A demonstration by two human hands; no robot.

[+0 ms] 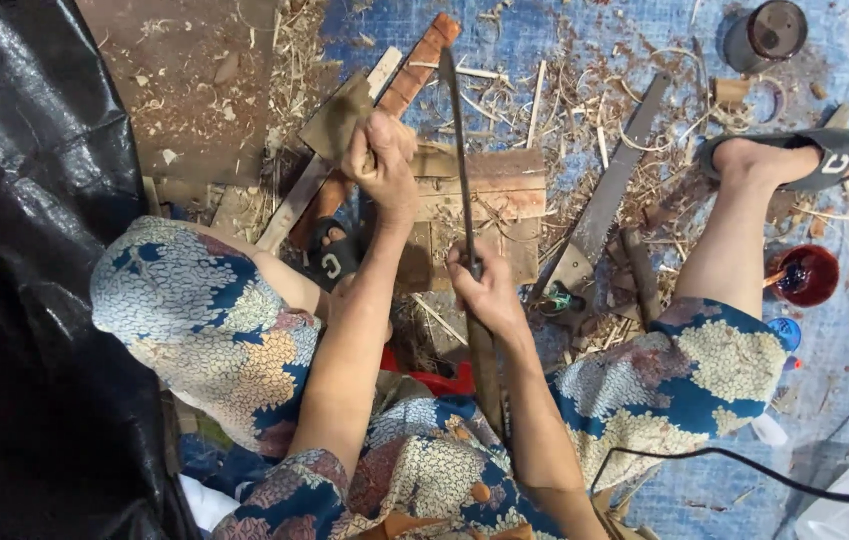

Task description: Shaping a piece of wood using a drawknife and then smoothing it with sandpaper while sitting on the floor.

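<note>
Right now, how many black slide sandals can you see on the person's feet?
2: one black slide sandal on the foot at upper right on the blue tarp; the other sandal near the centre, partly hidden behind the left forearm.

Single head-worn view, looking steeply down from close above the seated person's lap, facing forward toward 12 o'clock over a shaving-strewn blue tarp [844, 330], knees at 8 and 4 o'clock; no second view.

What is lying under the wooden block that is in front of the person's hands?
Under the wooden block lie a blue tarp and scattered wood shavings. A reddish plank runs beneath its left side. What lies directly under the block's middle is covered.
</note>
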